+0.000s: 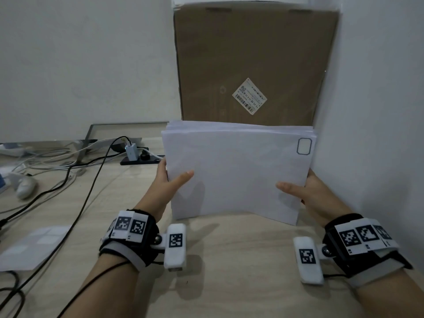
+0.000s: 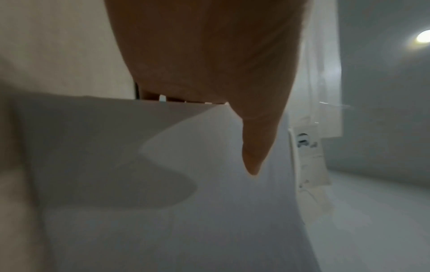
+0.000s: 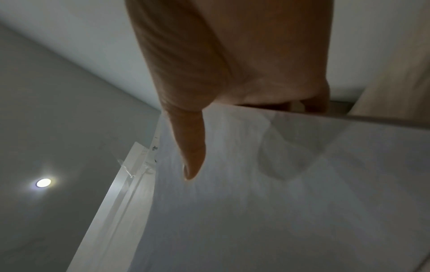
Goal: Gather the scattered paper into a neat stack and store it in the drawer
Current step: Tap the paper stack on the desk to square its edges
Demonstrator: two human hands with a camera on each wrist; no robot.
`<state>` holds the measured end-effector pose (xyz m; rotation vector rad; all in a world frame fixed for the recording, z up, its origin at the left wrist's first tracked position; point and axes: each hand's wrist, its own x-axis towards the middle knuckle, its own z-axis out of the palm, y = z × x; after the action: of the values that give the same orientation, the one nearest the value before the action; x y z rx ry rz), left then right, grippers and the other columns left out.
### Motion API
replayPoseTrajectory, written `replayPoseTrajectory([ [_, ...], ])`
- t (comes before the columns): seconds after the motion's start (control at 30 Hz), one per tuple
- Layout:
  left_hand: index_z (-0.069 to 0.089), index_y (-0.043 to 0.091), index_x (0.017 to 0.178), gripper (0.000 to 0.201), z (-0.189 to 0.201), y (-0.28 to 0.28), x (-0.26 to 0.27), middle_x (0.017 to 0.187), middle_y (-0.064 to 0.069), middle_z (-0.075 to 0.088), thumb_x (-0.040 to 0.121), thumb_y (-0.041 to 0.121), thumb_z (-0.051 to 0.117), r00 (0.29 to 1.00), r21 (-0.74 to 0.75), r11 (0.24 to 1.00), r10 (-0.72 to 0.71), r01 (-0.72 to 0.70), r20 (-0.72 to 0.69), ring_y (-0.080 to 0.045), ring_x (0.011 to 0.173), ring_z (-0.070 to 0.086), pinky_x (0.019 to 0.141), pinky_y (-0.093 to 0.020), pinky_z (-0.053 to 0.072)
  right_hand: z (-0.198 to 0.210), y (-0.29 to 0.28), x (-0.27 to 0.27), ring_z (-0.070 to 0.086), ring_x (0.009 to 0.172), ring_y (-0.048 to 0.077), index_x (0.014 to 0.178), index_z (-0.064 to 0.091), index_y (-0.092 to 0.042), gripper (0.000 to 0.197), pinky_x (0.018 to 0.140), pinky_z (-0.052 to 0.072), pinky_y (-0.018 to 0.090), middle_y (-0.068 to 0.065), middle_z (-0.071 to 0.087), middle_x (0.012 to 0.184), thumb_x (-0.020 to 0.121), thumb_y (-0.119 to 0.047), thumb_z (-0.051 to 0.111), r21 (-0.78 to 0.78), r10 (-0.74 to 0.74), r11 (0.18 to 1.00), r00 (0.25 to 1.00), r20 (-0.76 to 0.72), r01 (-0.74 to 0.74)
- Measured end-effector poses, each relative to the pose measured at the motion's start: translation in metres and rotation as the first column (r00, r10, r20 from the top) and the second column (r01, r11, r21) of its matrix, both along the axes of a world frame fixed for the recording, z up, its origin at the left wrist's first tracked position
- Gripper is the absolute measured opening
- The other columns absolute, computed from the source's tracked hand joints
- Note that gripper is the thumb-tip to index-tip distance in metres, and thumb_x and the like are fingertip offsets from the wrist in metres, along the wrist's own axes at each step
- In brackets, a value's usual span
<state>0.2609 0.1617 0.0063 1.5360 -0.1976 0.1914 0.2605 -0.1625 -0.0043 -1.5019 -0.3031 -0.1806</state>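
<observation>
Both forearms reach forward. The left hand [image 1: 168, 180] and right hand [image 1: 305, 191] each grip one side edge of the paper stack [image 1: 236, 173], thumbs laid across its front face.

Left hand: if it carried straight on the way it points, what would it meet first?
The left hand grips the paper stack and points toward the power strip; probably that first, then the wall, though depth is unclear.

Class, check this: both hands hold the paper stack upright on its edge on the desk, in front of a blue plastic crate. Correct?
Not quite. The left hand and right hand do hold the paper stack upright on the desk, but the head view shows a brown cardboard box behind it.
</observation>
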Motion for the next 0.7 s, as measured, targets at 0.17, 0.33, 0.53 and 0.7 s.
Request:
replayPoseTrajectory([
  [0.17, 0.041, 0.023, 0.137, 0.08, -0.0048, -0.0039, 0.0048, 0.127, 0.007, 0.061, 0.068, 0.037, 0.079, 1.0, 0.027, 1.0, 0.007, -0.006, -0.023, -0.013, 0.114, 0.061, 0.087, -0.03, 0.051, 0.0024, 0.0062, -0.0063, 0.069, 0.102, 0.018, 0.125, 0.057, -0.016, 0.099, 0.074, 0.057, 0.023, 0.003, 0.071, 0.114, 0.038, -0.046, 0.092, 0.012, 0.046, 0.999, 0.998, -0.036, -0.046],
  [0.33, 0.05, 0.015, 0.13, 0.067, -0.0014, -0.001, 0.0092, 0.121, -0.001, 0.067, 0.073, 0.031, 0.08, 0.995, -0.085, 0.992, 0.095, -0.092, 0.028, -0.02, 0.11, 0.064, 0.089, -0.038, 0.053, 0.0044, 0.0065, -0.0081, 0.069, 0.1, 0.021, 0.122, 0.059, -0.013, 0.074, 0.07, 0.057, 0.025, 0.005, 0.071, 0.112, 0.054, -0.025, 0.084, 0.12, 0.045, 0.992, 0.998, -0.041, -0.04],
  [0.53, 0.053, 0.016, 0.131, 0.061, -0.0001, 0.0014, 0.0069, 0.122, -0.002, 0.067, 0.078, 0.034, 0.076, 0.999, -0.063, 0.997, 0.044, -0.042, 0.032, -0.021, 0.112, 0.064, 0.095, -0.041, 0.051, 0.0033, 0.0026, -0.0085, 0.067, 0.105, 0.02, 0.126, 0.058, -0.013, 0.079, 0.078, 0.057, 0.024, 0.004, 0.07, 0.116, 0.055, -0.033, 0.086, 0.111, 0.056, 0.993, 0.996, -0.063, -0.049],
  [0.7, 0.05, 0.012, 0.13, 0.039, 0.0, -0.0085, 0.0069, 0.119, -0.002, 0.066, 0.094, 0.026, 0.058, 0.987, -0.08, 0.984, 0.161, -0.16, 0.007, -0.018, 0.105, 0.064, 0.082, -0.03, 0.052, -0.0001, 0.0054, -0.0062, 0.071, 0.09, 0.015, 0.108, 0.066, -0.015, 0.06, 0.081, 0.058, 0.03, 0.0, 0.075, 0.1, 0.056, -0.039, 0.084, 0.099, -0.063, 0.992, 0.995, -0.082, 0.071],
])
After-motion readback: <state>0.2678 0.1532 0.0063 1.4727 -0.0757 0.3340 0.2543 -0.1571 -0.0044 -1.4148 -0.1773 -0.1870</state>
